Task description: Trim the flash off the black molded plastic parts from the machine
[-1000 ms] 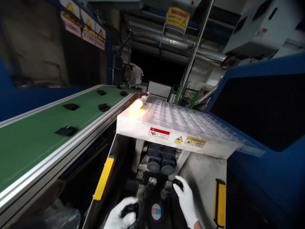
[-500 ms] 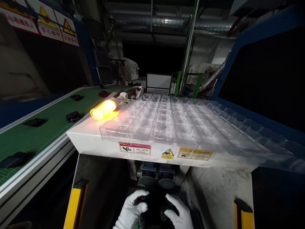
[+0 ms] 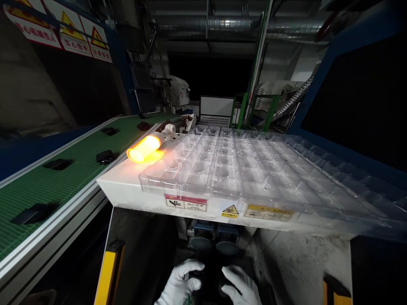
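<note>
Head cam: small black shape [image 3: 198, 274] sits btwn thumb & fingers of the white-gloved L hand [image 3: 183, 281]; similar dark shape [image 3: 226, 281] in the white-gloved R hand [image 3: 241, 286]. Both hands curled in a C, thumbs inward, facing each other w/ a dark gap btwn; can't tell if either is actually pinching, or if the shapes are loose or fixed – too dim. Just beyond the hands: grey round discs [image 3: 201, 243] under blue metal blocks [image 3: 203, 229]. Above both hands, white metal housing [image 3: 122, 190] w/ warning stickers [image 3: 186, 203], bearing a clear plastic compartment tray [image 3: 184, 185]. Up-left of L hand, glowing orange lamp [image 3: 146, 148]; farther left, green conveyor belt [image 3: 76, 176] w/ black moulded pieces [image 3: 105, 157].

Risks, my judgement: fingers nr the discs could get nipped if those move; smooth gloves + poor light could mean a slip or misalignment; a hand raised too fast might knock the tray, which overhangs the housing's front edge.
</note>
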`<action>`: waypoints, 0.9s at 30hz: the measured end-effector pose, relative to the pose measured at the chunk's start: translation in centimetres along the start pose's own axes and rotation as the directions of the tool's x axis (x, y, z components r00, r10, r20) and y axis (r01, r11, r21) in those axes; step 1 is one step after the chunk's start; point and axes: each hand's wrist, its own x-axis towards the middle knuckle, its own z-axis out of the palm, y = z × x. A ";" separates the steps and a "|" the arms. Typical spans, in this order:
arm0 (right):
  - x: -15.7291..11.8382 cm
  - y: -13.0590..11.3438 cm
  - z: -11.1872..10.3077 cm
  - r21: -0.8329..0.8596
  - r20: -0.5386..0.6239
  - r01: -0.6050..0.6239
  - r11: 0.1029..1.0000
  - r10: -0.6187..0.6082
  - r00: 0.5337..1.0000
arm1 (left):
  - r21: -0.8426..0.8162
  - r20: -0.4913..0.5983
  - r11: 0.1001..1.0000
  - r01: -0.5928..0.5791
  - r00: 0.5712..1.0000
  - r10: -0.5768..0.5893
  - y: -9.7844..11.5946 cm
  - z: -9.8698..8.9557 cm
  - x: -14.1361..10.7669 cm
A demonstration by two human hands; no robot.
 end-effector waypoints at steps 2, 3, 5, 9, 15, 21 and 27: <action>0.5 -0.9 -0.8 -0.041 0.039 0.004 0.999 -0.002 0.999 | 0.092 0.019 0.996 -0.011 1.000 0.009 1.0 -0.3 0.1; 0.9 -1.5 -1.3 -0.071 0.057 0.003 0.997 0.001 0.998 | 0.153 0.033 0.988 -0.015 0.999 0.010 1.6 -0.3 0.4; 2.3 -3.1 -2.1 -0.142 0.104 0.003 0.990 0.012 0.994 | 0.313 0.058 0.950 0.002 0.998 -0.021 3.3 -0.2 1.2; 6.0 -6.6 -2.5 -0.320 0.206 -0.010 0.947 0.080 0.975 | 0.710 0.029 0.699 0.088 0.988 -0.153 6.4 2.0 4.1; 8.3 -8.4 -0.7 -0.488 0.300 -0.100 0.867 0.274 0.914 | 0.927 0.145 0.376 -0.008 0.930 -0.338 7.4 5.0 6.1; 7.9 -8.0 -0.8 -0.551 0.349 -0.116 0.827 0.354 0.868 | 0.944 0.273 0.293 -0.151 0.857 -0.438 7.5 5.0 6.1; 7.1 -7.5 0.0 -0.623 0.369 -0.100 0.776 0.404 0.837 | 0.952 0.188 0.299 -0.066 0.896 -0.402 6.2 5.5 5.7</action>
